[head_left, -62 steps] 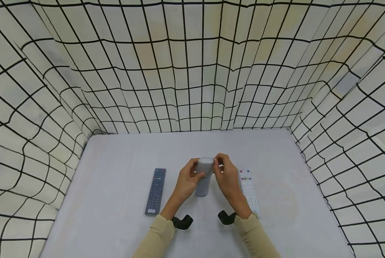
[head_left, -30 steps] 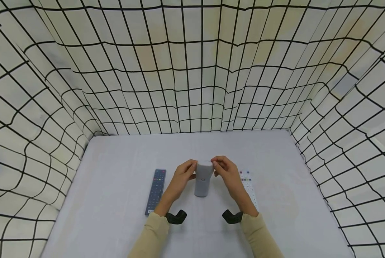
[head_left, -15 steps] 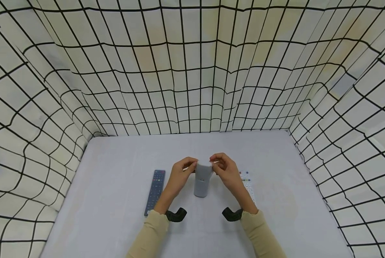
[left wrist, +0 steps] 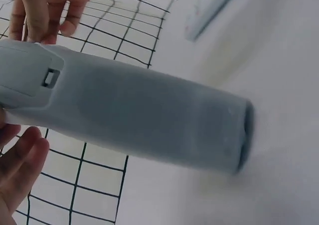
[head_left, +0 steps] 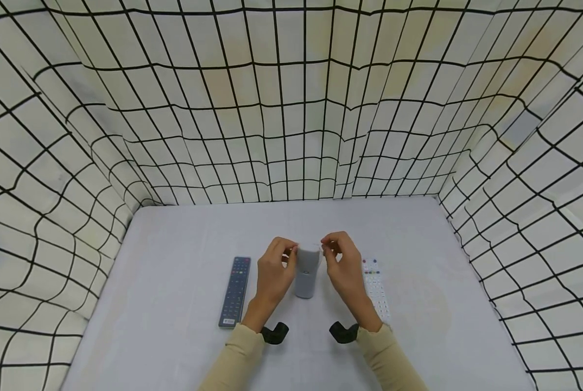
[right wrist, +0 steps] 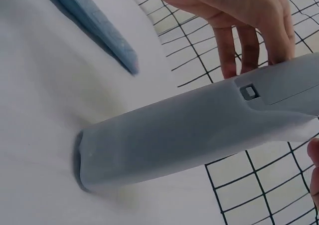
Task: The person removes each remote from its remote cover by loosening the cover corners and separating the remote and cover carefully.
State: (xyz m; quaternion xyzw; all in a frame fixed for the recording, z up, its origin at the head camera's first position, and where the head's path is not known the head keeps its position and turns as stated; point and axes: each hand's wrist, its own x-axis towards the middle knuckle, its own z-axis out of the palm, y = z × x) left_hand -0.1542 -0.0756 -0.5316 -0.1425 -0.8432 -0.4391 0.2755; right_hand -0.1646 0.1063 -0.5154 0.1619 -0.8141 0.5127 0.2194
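A grey remote (head_left: 306, 278) stands tilted at the middle of the table, back side up, its near end resting on the white tabletop (head_left: 184, 239). My left hand (head_left: 274, 269) pinches its raised far end from the left. From the right, my right hand (head_left: 342, 266) pinches the same end. The left wrist view shows the grey remote (left wrist: 149, 120) with a small latch (left wrist: 50, 78) on its battery cover. In the right wrist view the grey remote (right wrist: 189, 130) shows that latch (right wrist: 247, 92) too, with fingers (right wrist: 239, 40) behind it.
A black remote (head_left: 235, 290) lies flat left of my hands, and a white remote (head_left: 375, 288) lies flat to the right. Checked cloth walls (head_left: 291, 108) close in the table on three sides. Black wrist mounts (head_left: 276, 332) sit near the front.
Both hands have shifted slightly at the grey remote's upper end, with the left fingers curled higher over it. The remote stays tilted in the same spot.
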